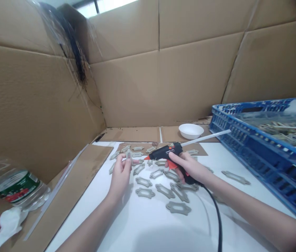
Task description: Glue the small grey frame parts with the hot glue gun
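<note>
My right hand [187, 166] grips a black and orange hot glue gun [163, 153], its orange nozzle pointing left. A long white glue stick [208, 137] sticks out of its back end, and a black cord [218, 217] trails from the handle. Pinched between the fingers of my left hand [121, 171] is a small grey-green frame-shaped piece [129, 155], held upright close to the nozzle tip. Several matching flat pieces with hollow middles lie around and below the hands, among them one piece [178, 208] nearest me and another [145, 193] to its left.
A blue plastic crate [250, 150] with many thin pieces stands at right. A white bowl [191, 131] sits at the back by the cardboard wall [129, 91]. On the left are a cardboard strip [76, 185], a clear bottle [16, 182] and crumpled tissue [11, 224]. Black strands [76, 52] hang upper left.
</note>
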### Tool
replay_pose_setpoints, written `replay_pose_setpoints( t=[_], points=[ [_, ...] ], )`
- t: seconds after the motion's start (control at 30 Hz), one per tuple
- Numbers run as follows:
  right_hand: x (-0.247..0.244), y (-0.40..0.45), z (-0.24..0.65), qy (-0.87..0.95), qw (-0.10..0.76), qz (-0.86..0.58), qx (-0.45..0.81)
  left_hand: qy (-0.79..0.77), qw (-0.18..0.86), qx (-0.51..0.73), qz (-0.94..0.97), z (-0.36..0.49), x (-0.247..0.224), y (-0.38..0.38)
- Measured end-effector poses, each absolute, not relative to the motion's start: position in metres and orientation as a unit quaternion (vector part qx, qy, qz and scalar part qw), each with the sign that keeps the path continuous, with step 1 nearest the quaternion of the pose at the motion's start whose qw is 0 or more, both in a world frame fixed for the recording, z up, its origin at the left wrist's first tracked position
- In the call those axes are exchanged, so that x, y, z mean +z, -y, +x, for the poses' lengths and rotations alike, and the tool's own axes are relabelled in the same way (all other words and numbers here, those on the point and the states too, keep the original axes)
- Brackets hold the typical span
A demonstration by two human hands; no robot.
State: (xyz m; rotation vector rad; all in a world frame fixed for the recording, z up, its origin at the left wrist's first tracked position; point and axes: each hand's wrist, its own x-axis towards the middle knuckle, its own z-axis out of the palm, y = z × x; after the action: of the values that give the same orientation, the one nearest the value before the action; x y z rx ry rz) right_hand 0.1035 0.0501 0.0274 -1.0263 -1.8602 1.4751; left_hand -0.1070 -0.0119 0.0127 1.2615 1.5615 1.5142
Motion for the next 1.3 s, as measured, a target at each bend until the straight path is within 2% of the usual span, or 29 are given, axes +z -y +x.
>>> replay_pose_setpoints(
  t=[0.2,0.4,1.3],
  points=[
    [0.003,-0.04,0.094,0.661,0.314,-0.375,0.569,-0.625,0.276,0.526,0.506,-0.11,0.013,0.009],
    [-0.01,-0.031,0.094,0.669,0.307,-0.407,0.541,-0.651,0.267,0.488,0.517,-0.116,0.011,0.006],
    [-0.011,-0.025,0.092,0.699,0.274,-0.443,0.49,-0.654,0.233,0.46,0.554,-0.12,0.004,0.008]
  ],
)
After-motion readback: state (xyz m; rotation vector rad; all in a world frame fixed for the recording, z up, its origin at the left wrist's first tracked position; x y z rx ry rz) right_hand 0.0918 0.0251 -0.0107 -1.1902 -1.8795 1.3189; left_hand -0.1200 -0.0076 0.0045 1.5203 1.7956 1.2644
